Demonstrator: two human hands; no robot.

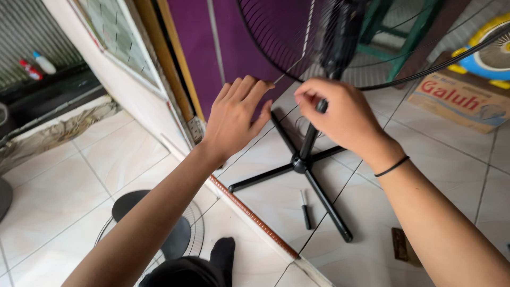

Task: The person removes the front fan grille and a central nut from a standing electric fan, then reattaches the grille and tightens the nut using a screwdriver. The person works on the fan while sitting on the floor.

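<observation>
The fan guard (276,37), a black wire grille above the cross-shaped stand base (300,165), is held by the left hand (234,119) with fingers spread flat along its rim while the right hand (340,114) pinches closed at the rim beside the pole (probably on a small clip, hidden), so steadying the grille seems wise.

screwdriver (304,209) on tiles | cardboard box (461,98) | green stool (402,32)

White tiled floor (79,175), purple wall (202,48), green stool (396,32), cardboard box (462,98)
</observation>
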